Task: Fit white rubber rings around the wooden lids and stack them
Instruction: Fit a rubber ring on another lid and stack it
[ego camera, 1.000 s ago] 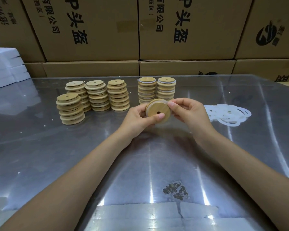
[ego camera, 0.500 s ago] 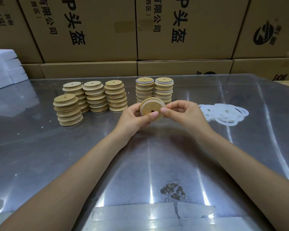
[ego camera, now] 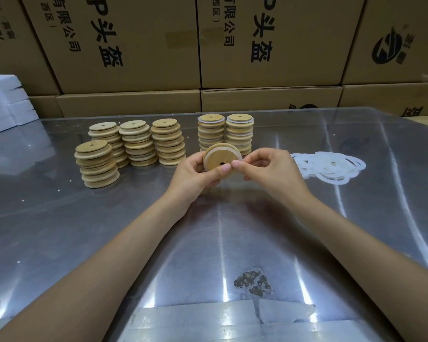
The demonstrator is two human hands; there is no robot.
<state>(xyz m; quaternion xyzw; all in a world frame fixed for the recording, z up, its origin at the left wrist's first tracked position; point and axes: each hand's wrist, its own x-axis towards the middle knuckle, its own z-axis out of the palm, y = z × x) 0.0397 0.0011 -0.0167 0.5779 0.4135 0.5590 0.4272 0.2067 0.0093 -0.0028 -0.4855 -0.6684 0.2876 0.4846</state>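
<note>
I hold one round wooden lid (ego camera: pixel 219 156) with a small hole, tilted toward me above the table's middle. A white rubber ring (ego camera: pixel 208 154) shows around its inner step. My left hand (ego camera: pixel 195 176) grips the lid from the left and below, thumb on its face. My right hand (ego camera: pixel 269 169) pinches its right edge with thumb and forefinger. Two stacks of lids with white rings (ego camera: pixel 225 134) stand just behind it. Several stacks of bare wooden lids (ego camera: pixel 134 144) stand to the left. A loose pile of white rings (ego camera: pixel 329 166) lies to the right.
The shiny metal table (ego camera: pixel 59 218) has a worn dark patch (ego camera: pixel 252 282) near the front edge. Large cardboard boxes (ego camera: pixel 134 45) form a wall behind the table. White foam blocks (ego camera: pixel 3 102) sit at the back left.
The lid has stayed between both hands. My right fingers have shifted from the lid's upper right edge down to its lower right edge near the hole.
</note>
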